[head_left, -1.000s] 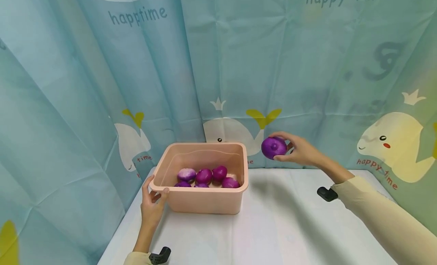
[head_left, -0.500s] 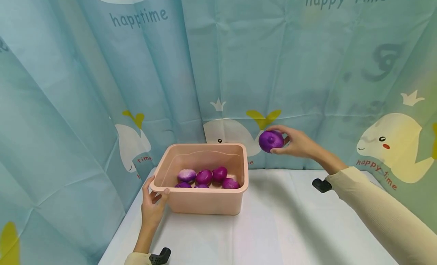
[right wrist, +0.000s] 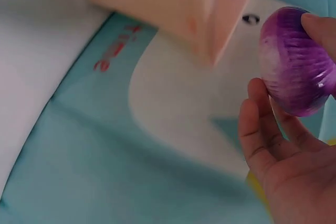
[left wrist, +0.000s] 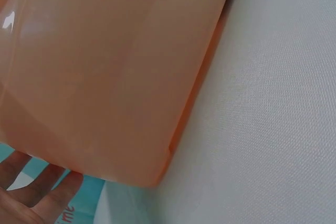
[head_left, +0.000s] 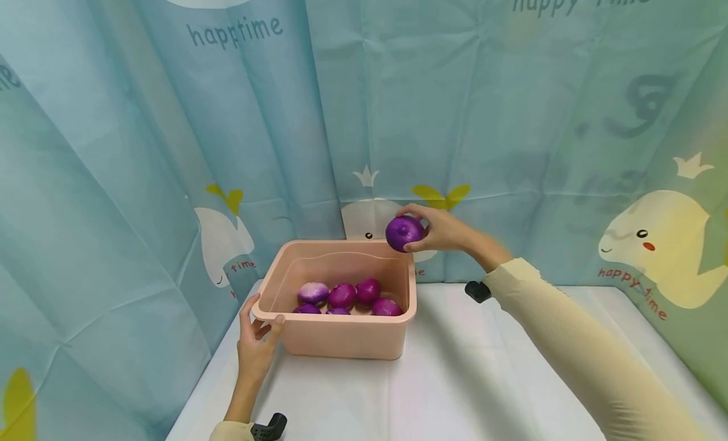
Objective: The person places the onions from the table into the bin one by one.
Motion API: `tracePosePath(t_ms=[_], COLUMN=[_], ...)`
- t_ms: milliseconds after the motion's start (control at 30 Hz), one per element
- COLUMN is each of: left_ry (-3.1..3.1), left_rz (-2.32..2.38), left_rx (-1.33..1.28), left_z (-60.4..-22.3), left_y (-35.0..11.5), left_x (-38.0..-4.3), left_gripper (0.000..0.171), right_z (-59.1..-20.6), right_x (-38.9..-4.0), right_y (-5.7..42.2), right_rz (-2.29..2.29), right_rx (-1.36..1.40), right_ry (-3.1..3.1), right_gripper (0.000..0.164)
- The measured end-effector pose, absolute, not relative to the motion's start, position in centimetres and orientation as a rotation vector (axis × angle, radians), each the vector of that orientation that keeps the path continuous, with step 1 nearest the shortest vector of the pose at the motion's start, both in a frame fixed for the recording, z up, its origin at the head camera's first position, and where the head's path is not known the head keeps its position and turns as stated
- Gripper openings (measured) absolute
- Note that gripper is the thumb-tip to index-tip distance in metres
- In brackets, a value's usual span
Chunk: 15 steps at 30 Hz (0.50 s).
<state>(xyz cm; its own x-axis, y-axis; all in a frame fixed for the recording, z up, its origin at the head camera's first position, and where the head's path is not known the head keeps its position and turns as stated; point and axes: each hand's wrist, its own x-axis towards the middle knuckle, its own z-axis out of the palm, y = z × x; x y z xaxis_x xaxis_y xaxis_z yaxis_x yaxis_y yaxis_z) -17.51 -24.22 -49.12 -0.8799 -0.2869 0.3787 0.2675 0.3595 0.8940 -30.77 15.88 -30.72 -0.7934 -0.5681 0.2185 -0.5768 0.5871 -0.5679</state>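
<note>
My right hand [head_left: 440, 229] pinches a purple onion [head_left: 404, 233] between thumb and fingers, in the air by the back right corner of a pink plastic bin [head_left: 341, 337]. In the right wrist view the onion [right wrist: 296, 61] shows a paler side, and the bin's corner [right wrist: 210, 19] is near it. At the bin's front left corner, my left hand [head_left: 256, 349] grips the rim, thumb in front and fingers along the side. Several purple onions [head_left: 342, 296] lie on the bin's floor, the nearest ones partly hidden by its front wall. The left wrist view shows fingers [left wrist: 60, 195] against the bin's wall [left wrist: 105, 77].
The bin stands on a white-covered table [head_left: 455, 378], near its back left. A blue-green curtain [head_left: 409, 112] with whale prints hangs right behind the table and along both sides. Each wrist wears a small black device [head_left: 478, 292].
My right hand has carried the onion leftward, from right of the bin to its back right corner, rising slightly at first. The left hand has kept its grip on the rim.
</note>
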Motion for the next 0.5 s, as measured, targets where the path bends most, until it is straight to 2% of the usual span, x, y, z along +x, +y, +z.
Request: tracePosePath(t_ms=[500], left_ry=[-2.151], left_rz=[-1.541], left_rx=[0.005], left_z=[-49.1], left_y=[-24.5], left_x=[-17.4], left_gripper=[0.074], right_z=[-31.8], right_x=[-32.5], right_y=[7.4], right_rz=[0.835], right_rx=[1.216], right_ry=[-2.763], right_gripper=[0.063])
